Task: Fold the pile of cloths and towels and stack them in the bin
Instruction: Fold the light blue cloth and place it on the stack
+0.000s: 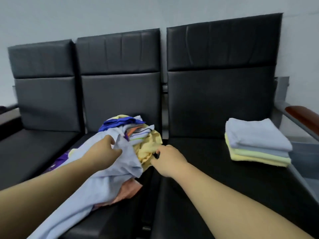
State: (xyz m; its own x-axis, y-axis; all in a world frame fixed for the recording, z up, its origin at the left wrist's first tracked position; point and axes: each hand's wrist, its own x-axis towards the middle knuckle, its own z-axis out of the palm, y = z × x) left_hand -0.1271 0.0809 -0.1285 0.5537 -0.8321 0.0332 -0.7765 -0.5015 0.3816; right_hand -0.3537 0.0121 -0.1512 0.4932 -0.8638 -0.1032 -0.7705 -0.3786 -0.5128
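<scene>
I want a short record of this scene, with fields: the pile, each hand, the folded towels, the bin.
pile of cloths: unfolded, heaped on the middle seat
left hand: grips the light blue cloth
right hand: pinches the yellow cloth
folded stack: on the right seat, blue towels above yellow ones
bin: not clearly in view
</scene>
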